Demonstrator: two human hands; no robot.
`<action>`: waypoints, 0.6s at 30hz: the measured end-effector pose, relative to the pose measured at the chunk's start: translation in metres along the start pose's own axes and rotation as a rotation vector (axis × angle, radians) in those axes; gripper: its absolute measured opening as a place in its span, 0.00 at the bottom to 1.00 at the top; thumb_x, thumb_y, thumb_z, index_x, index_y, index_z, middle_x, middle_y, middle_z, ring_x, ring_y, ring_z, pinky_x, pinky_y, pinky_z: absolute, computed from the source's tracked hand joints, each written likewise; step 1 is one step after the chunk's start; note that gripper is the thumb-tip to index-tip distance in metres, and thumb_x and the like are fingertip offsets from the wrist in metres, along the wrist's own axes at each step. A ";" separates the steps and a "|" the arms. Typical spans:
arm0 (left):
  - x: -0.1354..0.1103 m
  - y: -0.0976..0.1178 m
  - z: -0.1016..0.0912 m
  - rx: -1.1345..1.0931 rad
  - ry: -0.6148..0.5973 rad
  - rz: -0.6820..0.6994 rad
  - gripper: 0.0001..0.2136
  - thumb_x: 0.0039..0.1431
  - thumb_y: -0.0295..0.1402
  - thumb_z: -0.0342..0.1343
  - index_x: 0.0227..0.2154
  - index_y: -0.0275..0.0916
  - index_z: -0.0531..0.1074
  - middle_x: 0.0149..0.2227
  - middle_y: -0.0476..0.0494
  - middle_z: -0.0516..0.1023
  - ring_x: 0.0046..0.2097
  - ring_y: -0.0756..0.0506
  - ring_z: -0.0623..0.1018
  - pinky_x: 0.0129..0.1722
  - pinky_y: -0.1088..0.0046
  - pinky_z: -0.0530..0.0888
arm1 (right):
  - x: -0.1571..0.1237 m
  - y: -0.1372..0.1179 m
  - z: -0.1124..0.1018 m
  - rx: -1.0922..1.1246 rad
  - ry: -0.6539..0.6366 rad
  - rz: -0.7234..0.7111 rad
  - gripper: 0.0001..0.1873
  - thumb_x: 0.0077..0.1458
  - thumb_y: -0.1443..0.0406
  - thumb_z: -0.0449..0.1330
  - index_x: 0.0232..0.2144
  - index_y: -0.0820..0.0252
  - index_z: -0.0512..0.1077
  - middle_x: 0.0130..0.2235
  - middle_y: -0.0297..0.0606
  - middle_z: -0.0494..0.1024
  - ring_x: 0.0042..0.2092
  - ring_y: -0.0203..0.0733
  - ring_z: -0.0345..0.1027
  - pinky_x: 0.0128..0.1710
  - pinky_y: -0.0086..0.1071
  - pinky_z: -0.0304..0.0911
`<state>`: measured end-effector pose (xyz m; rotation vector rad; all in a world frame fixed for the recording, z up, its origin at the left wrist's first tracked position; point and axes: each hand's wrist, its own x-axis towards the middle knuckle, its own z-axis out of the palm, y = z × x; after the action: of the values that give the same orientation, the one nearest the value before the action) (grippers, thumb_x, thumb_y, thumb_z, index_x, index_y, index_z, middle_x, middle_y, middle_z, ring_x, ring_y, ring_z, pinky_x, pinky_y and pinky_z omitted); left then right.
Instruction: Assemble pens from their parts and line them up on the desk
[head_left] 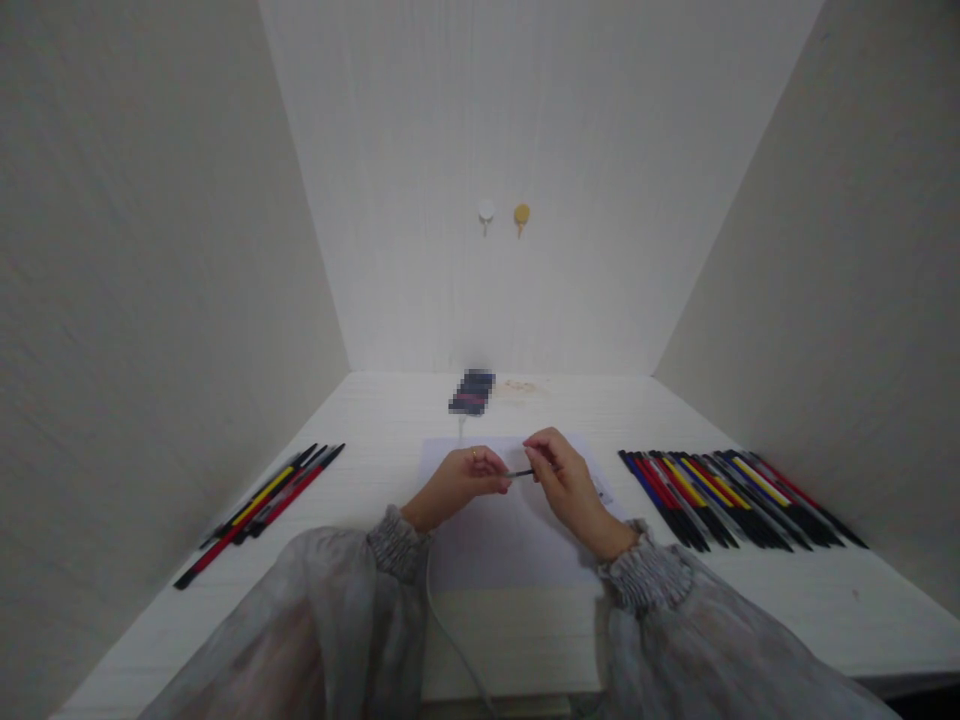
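Note:
Between my two hands, above a pale sheet of paper (517,555), lies a slim pen (520,473) with a dark end to the right and a lighter part to the left. The fingertips of my left hand (465,482) are closed on its left end. My right hand (564,485) pinches the dark end between thumb and fingers. Both ends are covered by the fingers, so I cannot tell whether a cap or tip is there. A small light item (602,490) shows partly behind my right hand, too little of it to name.
Pens with black, red, yellow and blue parts lie in a row (731,500) at the right and a smaller group (266,500) at the left. A blurred phone-like device (472,392) lies at the back, with a white cable (450,635) nearby. Two hooks (521,214) hang on the back wall.

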<state>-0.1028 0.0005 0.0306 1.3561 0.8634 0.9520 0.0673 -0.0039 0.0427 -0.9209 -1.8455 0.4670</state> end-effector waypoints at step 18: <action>-0.002 0.003 0.000 0.139 -0.031 0.184 0.08 0.51 0.35 0.50 0.32 0.35 0.62 0.33 0.43 0.73 0.36 0.49 0.72 0.37 0.71 0.64 | 0.029 0.023 -0.069 -0.621 -0.062 0.353 0.13 0.49 0.60 0.50 0.26 0.62 0.70 0.28 0.41 0.73 0.31 0.40 0.66 0.31 0.31 0.57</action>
<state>-0.1031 -0.0011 0.0334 1.5868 0.8032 1.0232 0.1312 0.0273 0.0761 -1.6823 -1.9215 0.1212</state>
